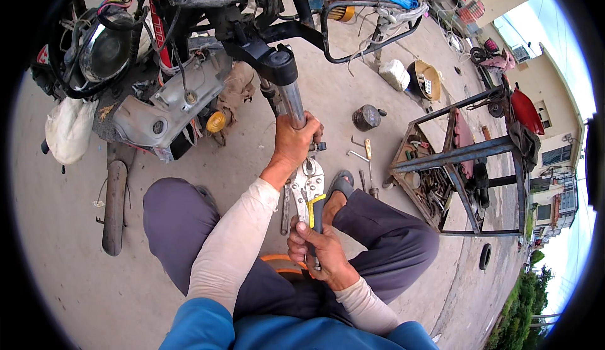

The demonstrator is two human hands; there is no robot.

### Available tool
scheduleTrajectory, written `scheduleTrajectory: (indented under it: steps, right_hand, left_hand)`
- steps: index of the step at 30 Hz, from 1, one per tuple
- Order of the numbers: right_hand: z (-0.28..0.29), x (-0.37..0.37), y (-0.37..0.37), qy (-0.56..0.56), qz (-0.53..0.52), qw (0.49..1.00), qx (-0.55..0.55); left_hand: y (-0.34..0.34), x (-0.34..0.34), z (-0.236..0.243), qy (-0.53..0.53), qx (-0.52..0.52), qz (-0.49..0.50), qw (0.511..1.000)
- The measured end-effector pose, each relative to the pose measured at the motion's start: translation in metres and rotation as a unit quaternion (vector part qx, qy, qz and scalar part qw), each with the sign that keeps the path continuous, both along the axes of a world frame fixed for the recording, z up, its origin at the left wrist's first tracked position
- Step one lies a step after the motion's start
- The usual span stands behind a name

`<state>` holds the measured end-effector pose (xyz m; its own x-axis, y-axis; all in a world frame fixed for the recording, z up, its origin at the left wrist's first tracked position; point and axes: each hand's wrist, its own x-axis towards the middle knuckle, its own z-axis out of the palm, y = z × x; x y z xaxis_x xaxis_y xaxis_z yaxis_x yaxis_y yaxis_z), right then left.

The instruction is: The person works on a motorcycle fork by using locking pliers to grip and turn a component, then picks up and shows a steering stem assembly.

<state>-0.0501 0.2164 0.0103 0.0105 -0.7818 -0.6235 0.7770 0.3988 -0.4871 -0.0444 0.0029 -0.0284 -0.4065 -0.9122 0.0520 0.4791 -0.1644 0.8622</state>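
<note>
My left hand (293, 139) is closed around the lower part of the motorbike's front fork tube (290, 94), below its black clamp (277, 60). My right hand (318, 249) is wrapped round the black-and-yellow handle of large locking pliers (313, 183), whose silver jaws sit just under my left hand near a small dark fitting (320, 146). A long metal wrench (285, 208) hangs beside the pliers, partly behind my left forearm. Whether the plier jaws bite on the fork's lower end is hard to make out.
The stripped motorbike (176, 107) fills the upper left. A dark can (367, 118), hand tools (368, 157), a white block (394, 74) and a yellow basin (423, 80) lie to the right, beside a metal-framed tool cart (479, 145). A tyre (485, 256) lies farther right.
</note>
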Motion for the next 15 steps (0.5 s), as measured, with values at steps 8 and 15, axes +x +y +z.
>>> scheduleTrajectory:
  steps: [8,15]
  right_hand:
    - [-0.004,0.013,-0.005,0.012,-0.024,1.000,-0.005]
    - [-0.010,0.023,-0.007,0.011,-0.050,0.999,-0.003]
  left_hand:
    - [0.001,-0.001,0.002,-0.003,0.008,0.012,1.000]
    - [0.001,-0.002,0.001,-0.016,0.005,0.021,1.000]
